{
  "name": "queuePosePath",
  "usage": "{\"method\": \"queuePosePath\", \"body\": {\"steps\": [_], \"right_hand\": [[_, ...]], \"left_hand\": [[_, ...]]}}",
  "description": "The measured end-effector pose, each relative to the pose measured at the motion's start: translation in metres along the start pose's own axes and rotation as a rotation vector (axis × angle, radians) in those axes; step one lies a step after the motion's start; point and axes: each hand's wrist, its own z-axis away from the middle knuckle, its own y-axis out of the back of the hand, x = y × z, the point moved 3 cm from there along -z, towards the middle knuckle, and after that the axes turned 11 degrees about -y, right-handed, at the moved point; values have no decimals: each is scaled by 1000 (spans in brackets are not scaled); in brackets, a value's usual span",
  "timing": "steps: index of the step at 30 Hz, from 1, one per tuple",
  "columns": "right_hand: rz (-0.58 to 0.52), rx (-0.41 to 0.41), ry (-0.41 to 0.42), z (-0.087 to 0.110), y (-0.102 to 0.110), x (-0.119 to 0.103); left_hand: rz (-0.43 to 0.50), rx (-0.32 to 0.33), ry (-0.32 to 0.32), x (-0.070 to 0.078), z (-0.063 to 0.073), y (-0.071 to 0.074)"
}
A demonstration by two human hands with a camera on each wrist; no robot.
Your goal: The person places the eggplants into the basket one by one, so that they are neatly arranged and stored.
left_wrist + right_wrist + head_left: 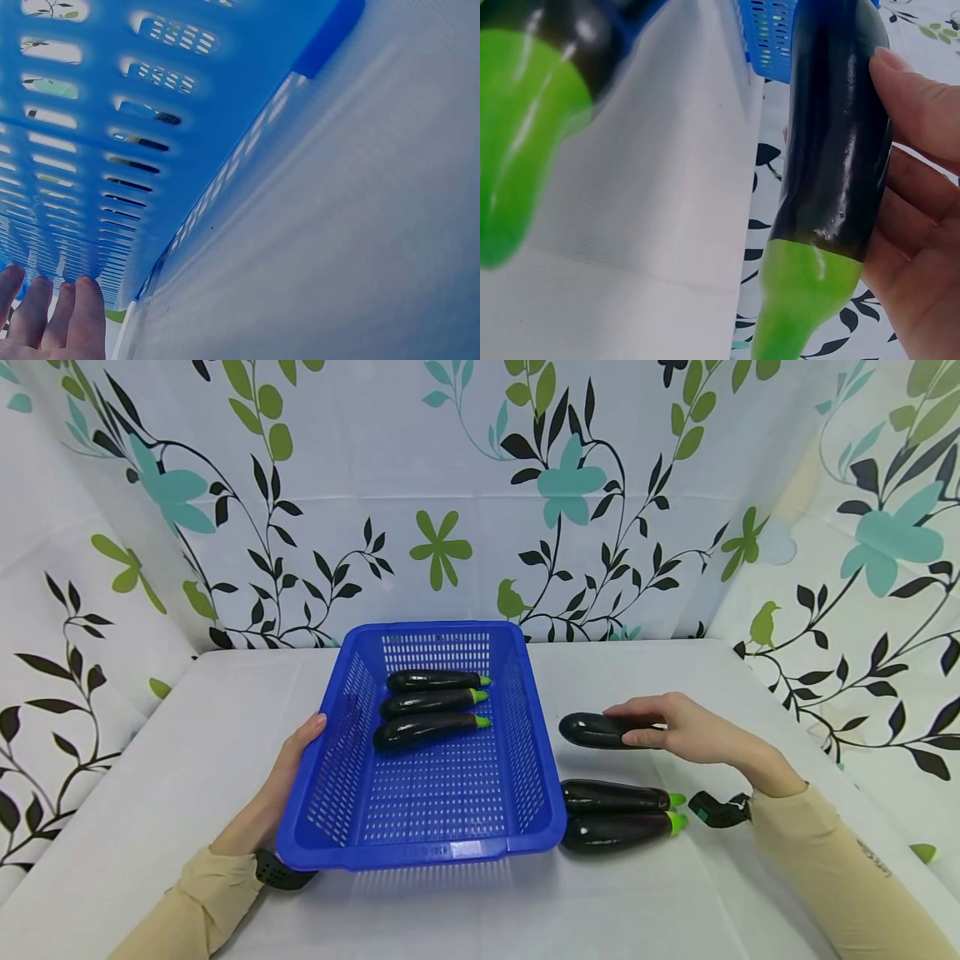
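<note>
A blue plastic basket (431,852) with perforated walls stands in the middle, several dark eggplants apart: three eggplants (431,702) with green stem ends lie inside it side by side. My left hand (296,747) holds the basket's left side, its thumb at the rim; in the left wrist view its fingers (86,315) lie against the outer wall. To the right of the basket, my right hand (671,727) grips another eggplant (588,729) between thumb and fingers. Its green end shows in the right wrist view, below the fingers.
Two more eggplants (615,795) lie close together at the basket's right front corner, partly behind its rim. A white cloth covers the table (637,902). A curtain (360,468) with leaves and flowers hangs behind and at both sides.
</note>
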Motion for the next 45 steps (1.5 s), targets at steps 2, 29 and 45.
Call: {"method": "queuePosePath", "body": {"steps": [2, 29, 45], "right_hand": [[-5, 0, -3, 1, 1, -1], [-79, 34, 33, 6, 7, -15], [-111, 50, 49, 5, 5, -22]], "left_hand": [[11, -1, 5, 0, 0, 0], [43, 4, 2, -1, 2, -1], [16, -9, -7, 1, 0, -2]]}}
